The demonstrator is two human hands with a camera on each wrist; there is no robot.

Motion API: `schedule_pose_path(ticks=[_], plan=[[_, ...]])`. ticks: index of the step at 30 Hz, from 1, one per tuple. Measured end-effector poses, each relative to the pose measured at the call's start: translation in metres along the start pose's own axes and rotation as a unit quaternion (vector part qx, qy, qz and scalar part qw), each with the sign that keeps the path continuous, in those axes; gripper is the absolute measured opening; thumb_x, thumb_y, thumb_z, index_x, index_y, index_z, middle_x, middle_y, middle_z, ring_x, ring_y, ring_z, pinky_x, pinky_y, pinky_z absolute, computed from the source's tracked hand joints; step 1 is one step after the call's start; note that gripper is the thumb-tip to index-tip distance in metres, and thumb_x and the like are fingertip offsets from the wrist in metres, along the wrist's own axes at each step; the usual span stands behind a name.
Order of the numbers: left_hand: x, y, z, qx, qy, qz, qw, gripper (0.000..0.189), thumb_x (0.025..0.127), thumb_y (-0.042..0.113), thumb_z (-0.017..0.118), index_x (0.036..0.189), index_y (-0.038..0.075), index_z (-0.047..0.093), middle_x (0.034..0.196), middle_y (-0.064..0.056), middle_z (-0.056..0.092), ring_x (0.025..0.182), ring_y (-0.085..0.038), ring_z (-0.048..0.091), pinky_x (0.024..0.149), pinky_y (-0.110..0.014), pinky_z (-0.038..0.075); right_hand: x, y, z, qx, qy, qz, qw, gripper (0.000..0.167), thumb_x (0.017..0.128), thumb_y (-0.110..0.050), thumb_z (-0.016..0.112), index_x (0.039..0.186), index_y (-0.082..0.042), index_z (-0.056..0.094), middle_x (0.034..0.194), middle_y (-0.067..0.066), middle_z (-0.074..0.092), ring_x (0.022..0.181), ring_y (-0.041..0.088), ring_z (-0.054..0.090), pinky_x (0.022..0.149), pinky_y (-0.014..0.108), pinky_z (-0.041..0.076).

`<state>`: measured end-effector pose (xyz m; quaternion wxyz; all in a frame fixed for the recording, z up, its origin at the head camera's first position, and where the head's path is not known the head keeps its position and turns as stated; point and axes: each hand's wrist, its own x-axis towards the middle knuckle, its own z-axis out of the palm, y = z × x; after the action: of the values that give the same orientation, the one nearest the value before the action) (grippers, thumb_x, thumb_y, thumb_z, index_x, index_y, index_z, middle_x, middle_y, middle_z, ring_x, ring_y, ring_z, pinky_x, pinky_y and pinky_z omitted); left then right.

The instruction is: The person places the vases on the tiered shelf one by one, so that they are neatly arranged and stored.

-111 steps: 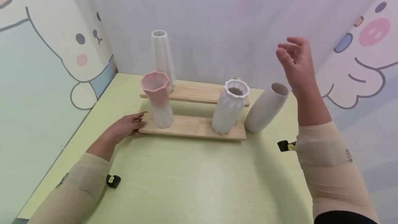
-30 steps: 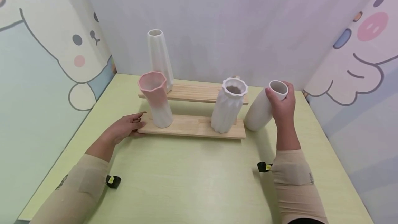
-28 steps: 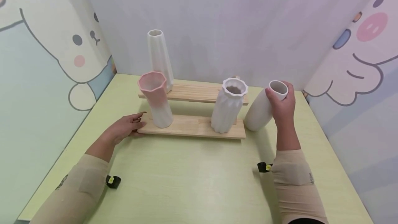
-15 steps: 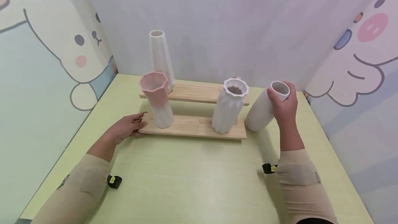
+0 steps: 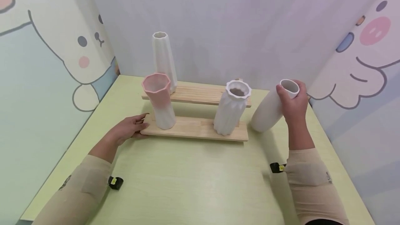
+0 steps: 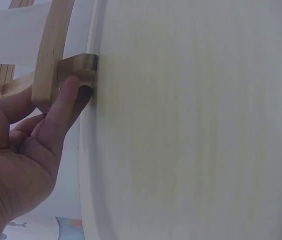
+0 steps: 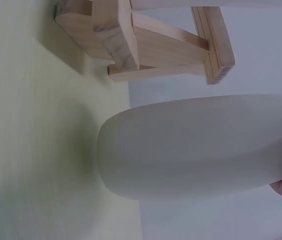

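My right hand (image 5: 295, 105) grips a smooth white vase (image 5: 267, 114) near its rim, thumb on one side and fingers round the other. The vase stands to the right of a two-step wooden shelf (image 5: 193, 127); its rounded base is close over the tabletop in the right wrist view, with a shadow beside it. My left hand (image 5: 128, 129) holds the left end of the shelf's lower board, and the left wrist view shows its fingers and thumb about the wooden end (image 6: 46, 90). On the lower board are a pink-and-white vase (image 5: 160, 103) and a white ribbed vase (image 5: 229, 114).
A tall white fluted vase (image 5: 164, 58) stands on the left of the upper board (image 5: 200, 94). The pale green table (image 5: 193, 176) spreads in front of the shelf. Walls with cartoon animals (image 5: 359, 61) flank it, and a plain pale wall (image 5: 234, 27) closes the back.
My right hand, earlier raised in the air, has come down and taken hold of the smooth white vase. Over the last half second the vase shifts slightly right. My left hand stays on the shelf.
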<state>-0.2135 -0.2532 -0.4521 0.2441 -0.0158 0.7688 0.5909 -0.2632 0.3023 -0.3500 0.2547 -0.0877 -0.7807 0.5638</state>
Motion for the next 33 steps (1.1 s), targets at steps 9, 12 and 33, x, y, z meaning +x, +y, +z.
schedule_pose_path(ticks=[9, 12, 33], plan=[[-0.002, 0.001, 0.000, -0.001, 0.000, -0.002, 1.0000, 0.069, 0.104, 0.022, 0.051, 0.158, 0.011, 0.010, 0.158, -0.027, 0.023, 0.110, -0.019, 0.064, 0.091, -0.037, 0.055, 0.017, -0.041, -0.015, -0.013, -0.004, -0.028, 0.9995, 0.041, 0.084, -0.040, 0.071, 0.118, -0.024, 0.054, 0.106, -0.009, 0.055, 0.096, 0.010, 0.054, 0.074, 0.025, 0.049], [-0.002, 0.001, 0.000, 0.001, 0.000, -0.003, 1.0000, 0.069, 0.104, 0.022, 0.051, 0.159, 0.011, 0.010, 0.158, -0.027, 0.023, 0.110, -0.019, 0.064, 0.091, -0.037, 0.055, 0.024, -0.056, -0.018, -0.022, -0.013, -0.031, 0.9992, 0.040, 0.085, -0.040, 0.070, 0.117, -0.024, 0.054, 0.107, -0.008, 0.055, 0.097, 0.010, 0.055, 0.072, 0.023, 0.050], [-0.001, 0.001, 0.001, -0.002, -0.003, 0.006, 1.0000, 0.069, 0.104, 0.021, 0.051, 0.158, 0.010, 0.011, 0.158, -0.026, 0.023, 0.113, -0.021, 0.062, 0.090, -0.038, 0.055, 0.051, -0.142, 0.004, 0.046, -0.056, -0.059, 0.9956, 0.046, 0.081, -0.035, 0.072, 0.120, -0.020, 0.053, 0.113, -0.002, 0.054, 0.103, 0.014, 0.054, 0.086, 0.038, 0.054]])
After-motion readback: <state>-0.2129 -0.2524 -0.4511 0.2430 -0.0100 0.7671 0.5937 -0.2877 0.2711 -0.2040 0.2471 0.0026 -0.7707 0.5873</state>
